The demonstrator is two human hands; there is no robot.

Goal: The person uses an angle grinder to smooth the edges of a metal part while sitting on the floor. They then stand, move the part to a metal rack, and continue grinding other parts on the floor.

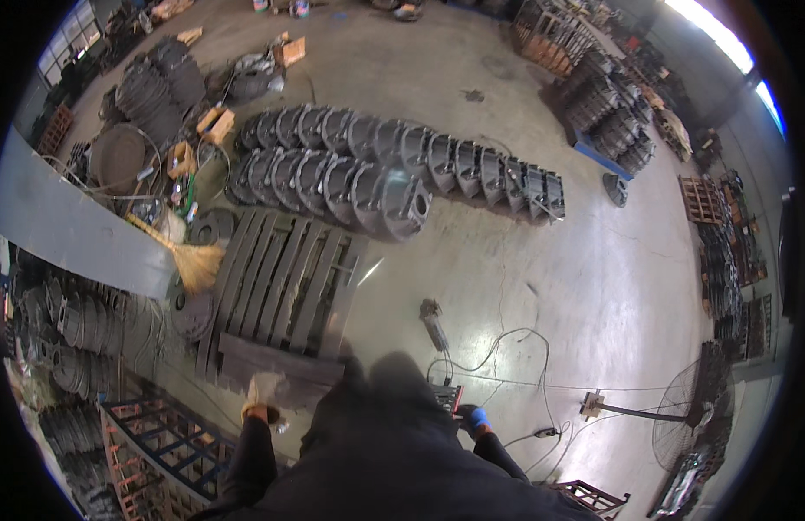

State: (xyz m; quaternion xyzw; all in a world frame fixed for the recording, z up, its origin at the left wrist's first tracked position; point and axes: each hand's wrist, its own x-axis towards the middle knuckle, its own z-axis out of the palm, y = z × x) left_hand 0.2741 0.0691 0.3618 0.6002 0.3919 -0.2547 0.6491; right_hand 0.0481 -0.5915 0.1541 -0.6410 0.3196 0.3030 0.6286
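My left hand [263,392], in a pale glove with an orange cuff, hangs low beside the near edge of the dark slatted pallet [281,358]. Its fingers are too unclear to show whether they hold anything. On the other side, my right hand [473,418], in a dark glove with a blue back, is next to a small slatted piece with a red edge [447,398]. Whether it touches that piece is unclear, since its fingers are mostly hidden. Ahead of my legs lies a corded hand power tool, apparently an angle grinder [434,326], on the concrete floor.
Two long rows of dark metal housings [320,187] stand beyond the pallet. Cables [541,347] snake across the floor at right, towards a fan on a stand [680,412]. A straw broom [198,260] leans at left above a steel rack [172,443].
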